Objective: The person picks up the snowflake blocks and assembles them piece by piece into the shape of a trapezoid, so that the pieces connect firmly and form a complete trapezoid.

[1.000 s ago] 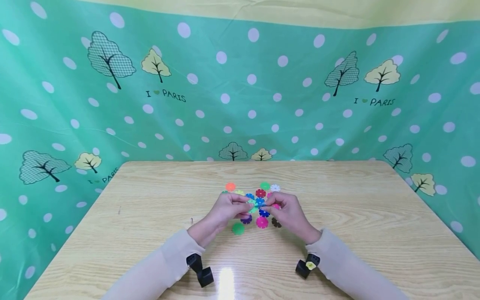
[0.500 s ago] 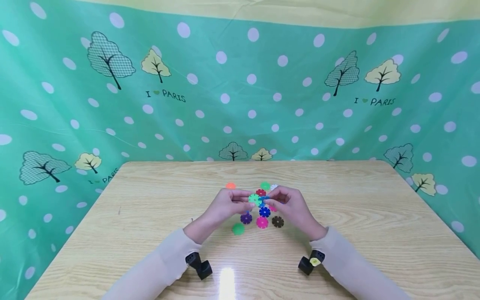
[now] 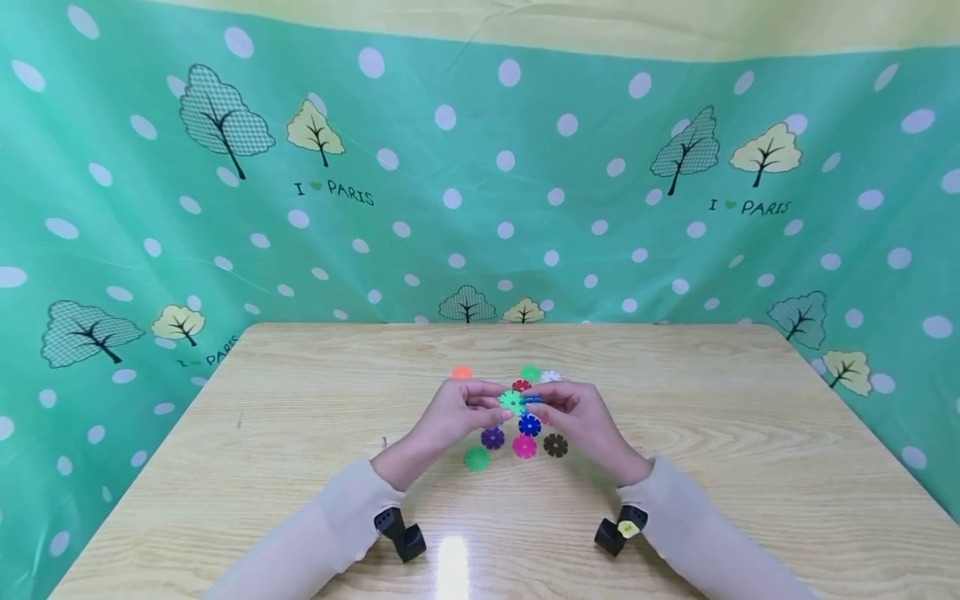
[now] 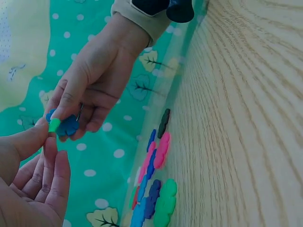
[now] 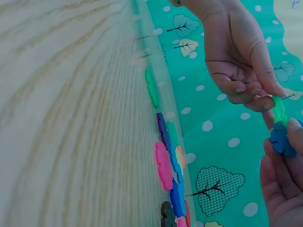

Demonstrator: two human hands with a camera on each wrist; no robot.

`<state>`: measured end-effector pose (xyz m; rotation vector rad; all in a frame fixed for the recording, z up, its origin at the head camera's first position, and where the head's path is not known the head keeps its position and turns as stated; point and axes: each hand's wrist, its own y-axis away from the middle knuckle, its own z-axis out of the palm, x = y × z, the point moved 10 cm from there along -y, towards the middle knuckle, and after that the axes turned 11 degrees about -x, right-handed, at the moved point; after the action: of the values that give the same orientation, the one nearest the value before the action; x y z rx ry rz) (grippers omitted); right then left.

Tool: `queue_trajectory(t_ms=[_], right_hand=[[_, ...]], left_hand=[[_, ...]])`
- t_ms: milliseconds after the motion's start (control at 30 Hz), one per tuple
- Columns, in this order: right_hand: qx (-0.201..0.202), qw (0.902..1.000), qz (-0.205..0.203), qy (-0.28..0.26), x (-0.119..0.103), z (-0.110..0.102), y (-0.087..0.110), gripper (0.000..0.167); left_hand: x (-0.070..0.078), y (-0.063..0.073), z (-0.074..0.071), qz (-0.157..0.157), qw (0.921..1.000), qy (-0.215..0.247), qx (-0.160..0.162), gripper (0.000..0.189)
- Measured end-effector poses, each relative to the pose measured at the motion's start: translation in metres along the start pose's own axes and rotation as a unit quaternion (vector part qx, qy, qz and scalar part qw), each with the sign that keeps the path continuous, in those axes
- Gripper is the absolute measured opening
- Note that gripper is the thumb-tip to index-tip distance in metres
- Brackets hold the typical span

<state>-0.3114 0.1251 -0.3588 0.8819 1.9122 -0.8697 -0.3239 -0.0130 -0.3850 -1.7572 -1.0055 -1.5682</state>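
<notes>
pinches light green disc (image 3: pixel 512 404) in left hand (image 3: pixel 456 412) and blue disc (image 5: pixel 282 141) in right hand (image 3: pixel 581 412); holds both above wooden table (image 3: pixel 712 417), edges meeting; cannot tell whether slotted together. shows purple disc (image 3: pixel 492 438), pink disc (image 3: pixel 525 447), dark brown disc (image 3: pixel 556 446) lying on table.

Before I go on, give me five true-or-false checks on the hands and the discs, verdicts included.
1. The left grip pinches a light green disc. True.
2. The right grip holds a pink disc. False: it pinches a blue disc.
3. The light green disc lies flat on the table. False: it is held up above it.
4. In the head view, the brown disc lies right of the front pink disc. True.
5. The purple disc is being held. False: it lies on the table.
</notes>
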Motion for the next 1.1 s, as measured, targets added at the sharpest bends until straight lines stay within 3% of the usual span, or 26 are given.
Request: queue_trajectory(t_ms=[167,267,467,633,767,1100], right_hand=[[0.014,0.9999,0.007,-0.004,0.000,-0.004,0.001,0.016],[0.028,0.9993,0.023,-0.008,0.016,-0.007,-0.001,0.014],[0.025,0.9987,0.036,-0.025,0.021,-0.005,-0.001,0.013],[0.021,0.9985,0.037,-0.034,0.022,-0.003,0.000,0.014],[0.019,0.9978,0.044,-0.047,0.022,-0.003,0.000,0.013],[0.025,0.9972,0.052,-0.047,0.022,-0.006,0.001,0.012]], left_hand=[[-0.005,0.000,-0.004,-0.007,0.9999,0.007,-0.008,0.040],[-0.013,0.001,-0.011,-0.014,0.9996,0.016,-0.016,0.040],[-0.032,0.007,-0.016,-0.040,0.9975,0.017,-0.055,0.038],[-0.048,0.012,-0.014,-0.065,0.9935,-0.009,-0.092,0.035],[-0.057,0.016,-0.014,-0.073,0.9915,-0.033,-0.103,0.035],[-0.059,0.015,-0.009,-0.065,0.9799,-0.132,-0.135,0.036]])
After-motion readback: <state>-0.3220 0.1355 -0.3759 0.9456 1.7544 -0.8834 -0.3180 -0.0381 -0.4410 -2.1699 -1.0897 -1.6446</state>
